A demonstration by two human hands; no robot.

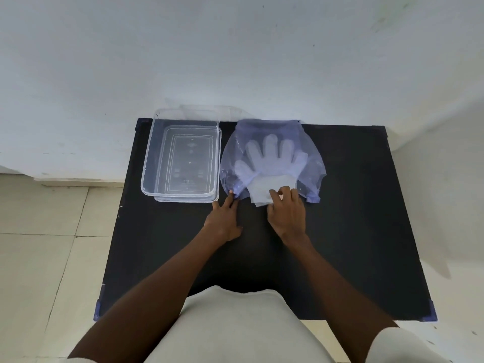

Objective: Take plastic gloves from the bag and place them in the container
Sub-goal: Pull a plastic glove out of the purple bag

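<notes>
A translucent bluish plastic bag (311, 163) lies flat at the back middle of the black table (353, 231), its mouth toward me. Inside it a stack of whitish plastic gloves (269, 158) shows through, fingers pointing away, with the cuffs sticking out of the mouth. My right hand (286, 213) pinches the cuff edge of the gloves at the bag's mouth. My left hand (225, 218) grips the bag's near left corner against the table. A clear rectangular container (148, 163) stands to the left of the bag and has nothing in it.
The container's clear lid (207, 112) leans or lies just behind it by the white wall. The table's left edge drops to a tiled floor (39, 244). My light-coloured clothing (235, 326) fills the bottom middle of the view.
</notes>
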